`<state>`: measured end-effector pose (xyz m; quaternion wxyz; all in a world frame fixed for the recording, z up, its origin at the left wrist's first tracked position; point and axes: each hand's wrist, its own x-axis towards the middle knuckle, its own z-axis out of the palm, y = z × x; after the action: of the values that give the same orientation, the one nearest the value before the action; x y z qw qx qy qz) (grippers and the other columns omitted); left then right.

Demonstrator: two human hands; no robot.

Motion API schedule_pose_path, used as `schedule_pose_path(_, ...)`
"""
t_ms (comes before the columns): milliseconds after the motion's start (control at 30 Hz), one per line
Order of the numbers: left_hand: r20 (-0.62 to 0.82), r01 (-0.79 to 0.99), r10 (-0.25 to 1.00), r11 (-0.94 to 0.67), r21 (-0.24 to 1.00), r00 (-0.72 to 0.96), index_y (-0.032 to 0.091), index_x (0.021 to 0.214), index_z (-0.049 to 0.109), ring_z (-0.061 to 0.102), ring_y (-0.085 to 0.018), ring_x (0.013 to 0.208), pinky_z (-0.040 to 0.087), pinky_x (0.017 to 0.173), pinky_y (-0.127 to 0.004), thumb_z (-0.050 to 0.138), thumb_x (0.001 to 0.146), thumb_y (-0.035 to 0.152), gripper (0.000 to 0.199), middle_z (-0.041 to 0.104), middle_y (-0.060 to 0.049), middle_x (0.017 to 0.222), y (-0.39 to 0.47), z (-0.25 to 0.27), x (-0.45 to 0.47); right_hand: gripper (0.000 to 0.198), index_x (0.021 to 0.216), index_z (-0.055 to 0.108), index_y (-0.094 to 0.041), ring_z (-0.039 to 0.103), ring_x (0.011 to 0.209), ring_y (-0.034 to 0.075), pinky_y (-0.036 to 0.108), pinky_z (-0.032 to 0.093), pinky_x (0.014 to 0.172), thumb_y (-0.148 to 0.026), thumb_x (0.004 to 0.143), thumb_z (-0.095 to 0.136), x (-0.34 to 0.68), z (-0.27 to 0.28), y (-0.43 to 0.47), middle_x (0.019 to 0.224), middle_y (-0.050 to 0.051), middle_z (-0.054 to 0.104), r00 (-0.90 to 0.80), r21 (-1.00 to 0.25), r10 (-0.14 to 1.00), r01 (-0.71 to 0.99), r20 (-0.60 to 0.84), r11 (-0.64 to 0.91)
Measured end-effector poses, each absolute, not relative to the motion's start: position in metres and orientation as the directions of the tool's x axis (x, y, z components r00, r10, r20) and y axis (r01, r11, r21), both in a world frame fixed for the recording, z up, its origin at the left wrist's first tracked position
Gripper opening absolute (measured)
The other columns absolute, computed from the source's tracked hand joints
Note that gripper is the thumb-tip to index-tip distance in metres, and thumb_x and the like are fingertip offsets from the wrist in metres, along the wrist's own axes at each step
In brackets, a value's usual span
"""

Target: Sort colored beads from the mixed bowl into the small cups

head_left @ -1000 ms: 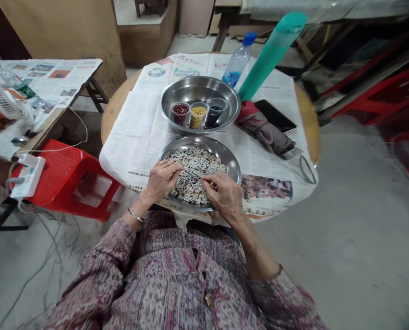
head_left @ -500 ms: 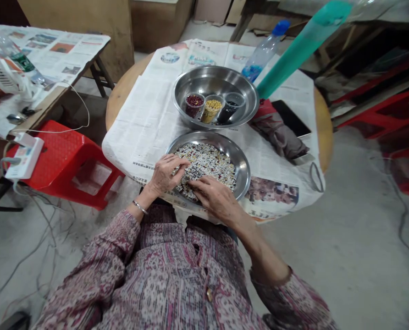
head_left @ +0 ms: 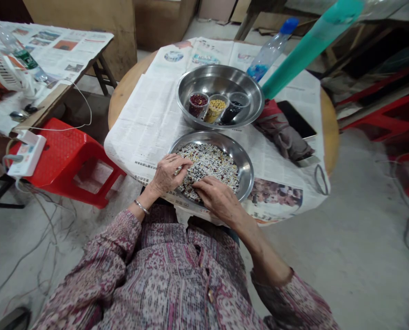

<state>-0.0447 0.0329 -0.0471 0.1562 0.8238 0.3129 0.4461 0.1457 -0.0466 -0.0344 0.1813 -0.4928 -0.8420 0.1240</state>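
Observation:
A shallow steel dish (head_left: 247, 176) holds a spread of mixed grains and beans (head_left: 209, 160), mostly white and black with red and yellow specks. Over its left rim rests my left hand (head_left: 168, 173), thumb and forefinger apart above the grains; the other fingers are tucked from sight. My right hand (head_left: 218, 197) reaches over the near rim, its fingers bunched together down at the grains. What those fingertips hold, if anything, is too small to make out. Behind the dish, a larger steel basin (head_left: 184, 112) contains cups of red beans (head_left: 198, 101), yellow beans (head_left: 216, 107) and black beans (head_left: 237, 105).
Newspaper (head_left: 132, 133) covers the round table (head_left: 117, 103). A water bottle (head_left: 268, 55), a long green tube (head_left: 311, 50), a dark phone (head_left: 295, 119) and a crumpled grey-red bundle (head_left: 283, 130) lie right of the basin. On the left, a red stool (head_left: 77, 160) carries a power strip (head_left: 29, 153).
The whole view has shifted slightly, so the table sits a little farther right. Both hands stay at the dish, with the right fingers moved only slightly among the grains.

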Motion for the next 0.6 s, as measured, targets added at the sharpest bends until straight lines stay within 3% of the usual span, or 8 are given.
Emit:
schedule_pose_path(167,0.619,0.386,0.674,-0.739,0.552,0.404,0.019,0.094,0.067,0.068,-0.018,0.086,0.052,0.085,-0.037,0.054,0.095,0.016,0.014,0.075,-0.004,0.087,0.032,-0.046,-0.045,0.021,0.101,0.071,-0.021,0.063,0.089,0.022,0.035,0.051,0.081,-0.019,0.096,0.050,0.148,-0.036,-0.048,0.092,0.008,0.070,-0.413,-0.415,0.890,0.788,0.191,0.455)
schedule_pose_path(300,0.632,0.378,0.666,-0.746,0.549,0.397,0.019,0.094,0.067,0.068,-0.018,0.085,0.052,0.085,-0.036,0.054,0.095,0.016,0.013,0.075,-0.004,0.087,0.032,-0.046,-0.044,0.022,0.101,0.072,-0.021,0.065,0.088,0.021,0.035,0.052,0.082,-0.020,0.095,0.051,0.150,-0.037,-0.048,0.094,0.007,0.072,-0.338,-0.504,0.914,0.763,0.223,0.405)
schedule_pose_path(500,0.634,0.377,0.664,-0.747,0.548,0.396,0.019,0.094,0.067,0.067,-0.017,0.083,0.052,0.084,-0.037,0.055,0.095,0.017,0.012,0.075,-0.003,0.088,0.032,-0.047,-0.045,0.022,0.092,0.073,-0.020,0.068,0.086,0.022,0.037,0.053,0.082,-0.020,0.091,0.051,0.156,-0.035,-0.049,0.089,0.008,0.074,-0.138,-0.563,0.944,0.773,0.301,0.292)
schedule_pose_path(600,0.615,0.394,0.679,-0.734,0.553,0.401,0.020,0.094,0.067,0.068,-0.018,0.085,0.052,0.085,-0.037,0.054,0.096,0.018,0.013,0.075,-0.003,0.088,0.032,-0.046,-0.045,0.019,0.087,0.072,-0.021,0.069,0.084,0.022,0.036,0.053,0.079,-0.021,0.088,0.054,0.157,-0.032,-0.049,0.087,0.007,0.074,-0.114,-0.592,0.951,0.760,0.286,0.269)
